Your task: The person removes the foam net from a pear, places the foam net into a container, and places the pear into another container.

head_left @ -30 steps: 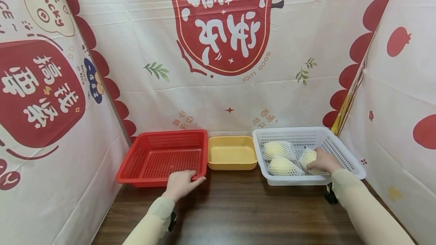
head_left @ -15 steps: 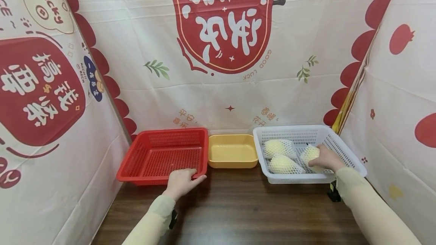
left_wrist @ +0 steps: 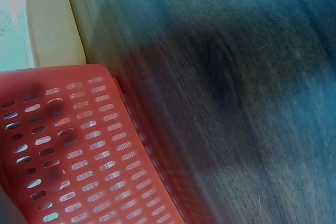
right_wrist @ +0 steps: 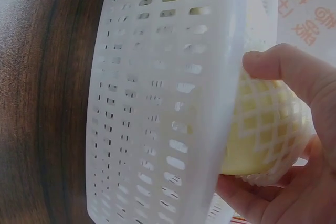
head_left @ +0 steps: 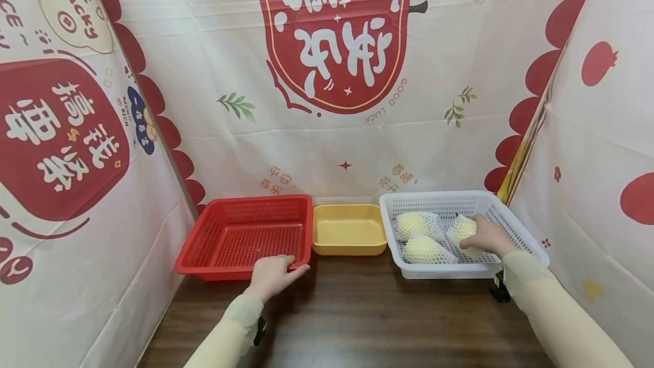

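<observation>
In the head view my left hand (head_left: 272, 276) grips the front rim of a red plastic basket (head_left: 204, 270) near its right corner. Dark finger shapes show through the slots of the red wall in the left wrist view. My right hand (head_left: 491, 237) holds a yellow pear (head_left: 461, 231) in a white foam net, over the right part of a white plastic basket (head_left: 531, 254). In the right wrist view, thumb and fingers wrap round the netted pear (right_wrist: 262, 124) just behind the white wall. Two more netted pears (head_left: 416, 225) lie at the basket's left.
Between the baskets stands a shallow yellow tray (head_left: 349, 249). A brown wooden table (head_left: 368, 311) reaches forward from them. Printed white cloth (head_left: 327, 146) hangs behind and on both sides, close to the outer ends of the baskets.
The right hand has shifted slightly to the right, and the pear it holds sits a little higher. The left hand stays on the red rim.
</observation>
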A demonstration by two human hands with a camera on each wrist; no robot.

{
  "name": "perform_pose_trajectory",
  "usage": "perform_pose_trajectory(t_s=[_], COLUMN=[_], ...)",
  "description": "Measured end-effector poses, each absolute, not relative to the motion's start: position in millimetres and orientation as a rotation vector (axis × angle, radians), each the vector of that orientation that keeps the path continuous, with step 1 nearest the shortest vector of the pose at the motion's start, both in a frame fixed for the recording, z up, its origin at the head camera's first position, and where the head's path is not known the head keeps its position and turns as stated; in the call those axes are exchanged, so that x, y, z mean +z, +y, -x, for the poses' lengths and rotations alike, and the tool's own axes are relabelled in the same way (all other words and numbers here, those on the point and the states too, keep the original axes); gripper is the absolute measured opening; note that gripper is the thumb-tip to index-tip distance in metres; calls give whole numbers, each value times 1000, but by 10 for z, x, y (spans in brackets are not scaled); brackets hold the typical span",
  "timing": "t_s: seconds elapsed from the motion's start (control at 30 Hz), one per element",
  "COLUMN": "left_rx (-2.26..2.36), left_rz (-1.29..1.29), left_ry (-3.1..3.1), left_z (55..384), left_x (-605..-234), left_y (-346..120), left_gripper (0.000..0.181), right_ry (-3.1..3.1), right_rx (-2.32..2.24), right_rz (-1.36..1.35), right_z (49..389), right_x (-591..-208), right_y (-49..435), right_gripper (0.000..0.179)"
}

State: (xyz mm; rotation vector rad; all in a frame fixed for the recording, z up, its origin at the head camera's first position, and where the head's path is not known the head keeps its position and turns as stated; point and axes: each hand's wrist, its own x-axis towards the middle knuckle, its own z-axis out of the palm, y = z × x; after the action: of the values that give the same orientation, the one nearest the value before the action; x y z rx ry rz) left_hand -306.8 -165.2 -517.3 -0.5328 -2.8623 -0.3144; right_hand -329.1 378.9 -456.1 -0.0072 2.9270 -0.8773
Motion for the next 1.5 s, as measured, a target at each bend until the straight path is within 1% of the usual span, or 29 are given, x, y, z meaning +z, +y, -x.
perform_pose_trajectory(t_s=[0.13,0.23,0.87,1.03,1.23,1.5], left_rx=[-304,-308,-311,-296,-292,-290], left_rz=[536,536,519,524,528,530], left_ry=[-2877,-2881,-2897,-2887,-2874,-2872], left_z=[3066,3065,3074,3067,3069,3062], left_x=[-5179,-5177,-5159,-5164,-5168,-5165], left_y=[-1653,-1650,-1644,-1646,-1649,-1646], left_gripper=[81,82,73,75,72,75], right_ry=[2926,2949,3029,3037,3056,3073], right_rx=[-873,-870,-798,-779,-757,-786], right_rz=[14,42,127,163,222,336], right_z=[3271,3254,3212,3190,3192,3135], right_x=[-4552,-4516,-4266,-4225,-4181,-4095], right_y=[3765,3731,3455,3371,3262,3059], right_gripper=[95,93,93,94,94,88])
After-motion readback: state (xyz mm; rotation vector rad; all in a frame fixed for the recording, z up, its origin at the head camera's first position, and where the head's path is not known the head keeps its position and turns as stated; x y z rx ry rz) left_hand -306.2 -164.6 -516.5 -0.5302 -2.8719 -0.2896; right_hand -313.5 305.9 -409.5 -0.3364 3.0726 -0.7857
